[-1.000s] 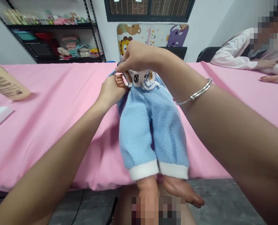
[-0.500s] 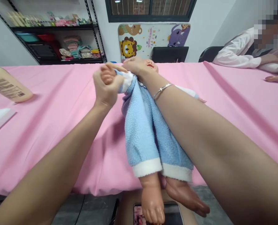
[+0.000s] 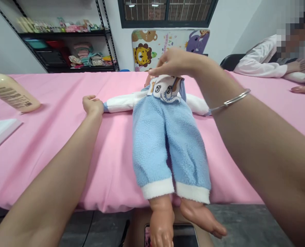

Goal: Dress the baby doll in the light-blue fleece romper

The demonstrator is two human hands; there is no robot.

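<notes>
A baby doll [image 3: 170, 137] in fluffy blue trousers and a white top with an animal face lies on its back, feet toward me and past the table's edge. My left hand [image 3: 93, 104] is closed round the doll's hand at the end of its sleeve [image 3: 121, 103], which is stretched out to the left. Over the doll's neck and head, my right hand [image 3: 176, 61] bends down with thumb and fingers drawn together by the collar; what they grip is hidden. The doll's other sleeve [image 3: 197, 104] lies out to the right, its end behind my wrist.
Pink cloth [image 3: 111, 164] covers the table. At the left lie a lotion bottle [image 3: 13, 92] and a white flat item [image 3: 0, 132]. A phone [image 3: 184, 236] rests on my lap under the doll's feet. Another person's sleeve [image 3: 260, 63] is at the far right, and a shelf [image 3: 65, 33] stands behind.
The doll's left-side arm went from folded up near its chest to stretched out leftward, with my left hand on it. My right hand rose off the doll's shoulder area, uncovering the top's front.
</notes>
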